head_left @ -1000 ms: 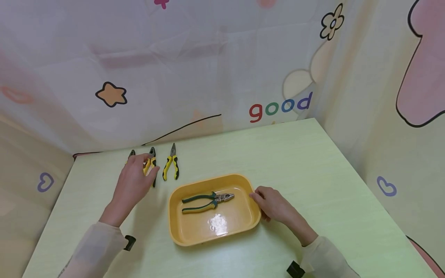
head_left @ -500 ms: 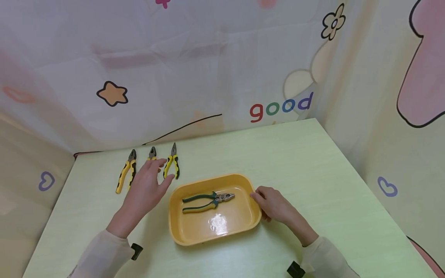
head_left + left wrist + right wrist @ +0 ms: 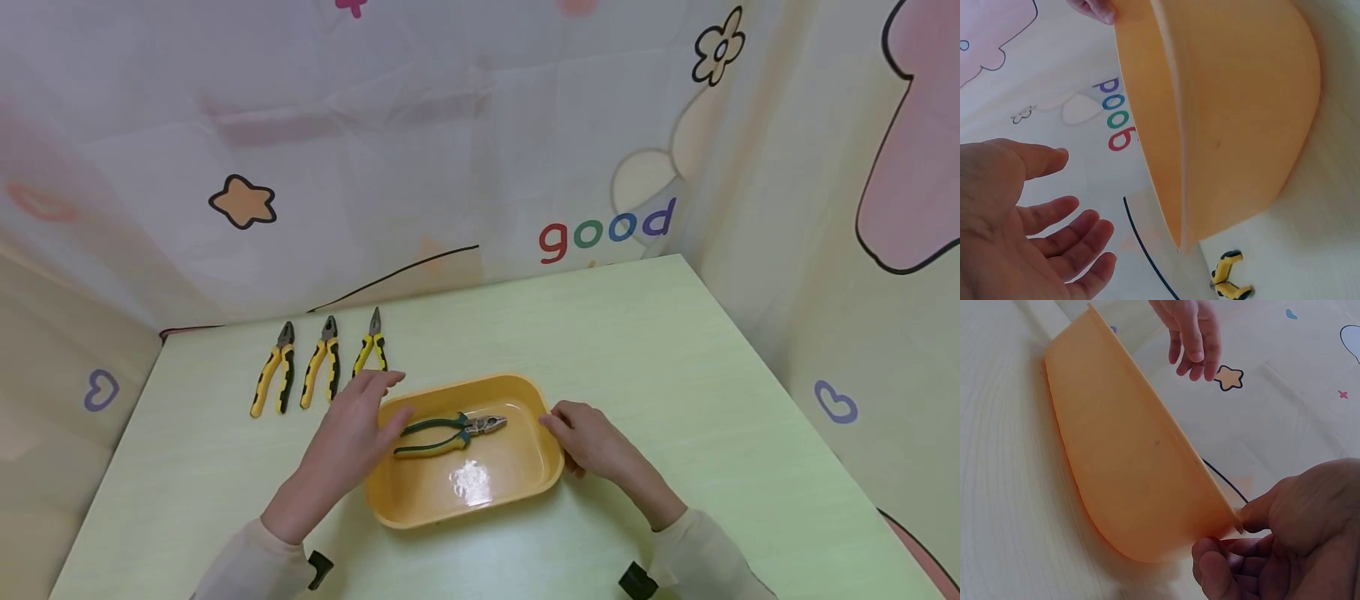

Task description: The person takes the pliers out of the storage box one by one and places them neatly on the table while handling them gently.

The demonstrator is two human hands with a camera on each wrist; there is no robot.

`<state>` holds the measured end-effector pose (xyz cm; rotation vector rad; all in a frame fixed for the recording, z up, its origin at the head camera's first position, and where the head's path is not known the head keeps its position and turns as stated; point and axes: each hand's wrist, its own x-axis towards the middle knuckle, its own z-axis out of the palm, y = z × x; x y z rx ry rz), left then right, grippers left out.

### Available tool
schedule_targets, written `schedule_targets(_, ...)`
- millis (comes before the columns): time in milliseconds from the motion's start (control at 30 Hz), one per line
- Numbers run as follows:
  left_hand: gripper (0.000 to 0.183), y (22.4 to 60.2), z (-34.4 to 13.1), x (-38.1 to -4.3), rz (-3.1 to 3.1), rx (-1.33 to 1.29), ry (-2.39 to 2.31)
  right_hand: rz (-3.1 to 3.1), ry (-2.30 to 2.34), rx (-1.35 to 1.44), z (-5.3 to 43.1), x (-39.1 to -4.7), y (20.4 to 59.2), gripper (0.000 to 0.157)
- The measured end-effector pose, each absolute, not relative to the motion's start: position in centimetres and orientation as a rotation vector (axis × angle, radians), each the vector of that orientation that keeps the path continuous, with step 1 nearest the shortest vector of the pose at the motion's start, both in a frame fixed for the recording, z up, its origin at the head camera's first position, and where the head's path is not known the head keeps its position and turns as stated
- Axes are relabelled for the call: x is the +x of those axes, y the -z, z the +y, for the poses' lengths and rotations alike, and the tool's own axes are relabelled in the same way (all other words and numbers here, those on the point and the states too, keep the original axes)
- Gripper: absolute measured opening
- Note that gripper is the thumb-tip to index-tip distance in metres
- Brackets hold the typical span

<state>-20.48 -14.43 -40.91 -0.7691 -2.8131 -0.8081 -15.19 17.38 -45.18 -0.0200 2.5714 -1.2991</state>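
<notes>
In the head view my left hand (image 3: 347, 440) hovers over the left end of a yellow tray (image 3: 513, 475), fingers spread and holding nothing. Green-and-yellow pliers (image 3: 474, 427) lie in the tray, a handle end partly behind my left thumb. My right hand (image 3: 594, 443) pinches the tray's right rim; the right wrist view shows thumb and fingers of that hand (image 3: 1297, 534) on the rim. Two pairs of yellow-and-black pliers, the leftmost (image 3: 286, 340) and the middle one (image 3: 329, 333), lie beyond. Beside them are needle-nose pliers (image 3: 376, 323), handles partly hidden by my left hand.
The pale green table (image 3: 637, 333) carries the tray and the row of pliers near its back left edge. A printed curtain (image 3: 420, 150) hangs right behind the table and along both sides.
My left hand has moved right and nearer, away from the row of pliers and over the tray's left end, uncovering the two left pliers. My right hand stays on the rim.
</notes>
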Motion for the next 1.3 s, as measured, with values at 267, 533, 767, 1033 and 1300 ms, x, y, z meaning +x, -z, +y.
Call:
schedule_targets(267, 0.049, 40.7, -13.0, -19.4, -2.911, -0.907, 0.699, 2.565, 1.305, -0.035, 17.4, -15.2, 45.2, 0.026)
schedule_targets(533, 0.046, 41.2, -12.0, -19.1, -2.944, -1.066, 0.577, 2.565, 1.299, -0.032, 17.5, -15.2, 45.2, 0.026)
schedule_targets(767, 0.048, 42.1, -11.7, -19.4, -2.88, -1.204, 0.516, 2.563, 1.293, -0.018, 17.5, -15.2, 45.2, 0.025)
schedule_targets(1033, 0.049, 43.0, -11.4, -19.8, -3.011, -1.188, 0.495, 2.553, 1.292, -0.011, 17.4, -15.2, 45.2, 0.025)
schedule_targets(1300, 0.049, 43.3, -11.2, -20.1, -3.2, -1.134, 0.43, 2.554, 1.293, -0.016, 17.4, -15.3, 45.1, 0.025)
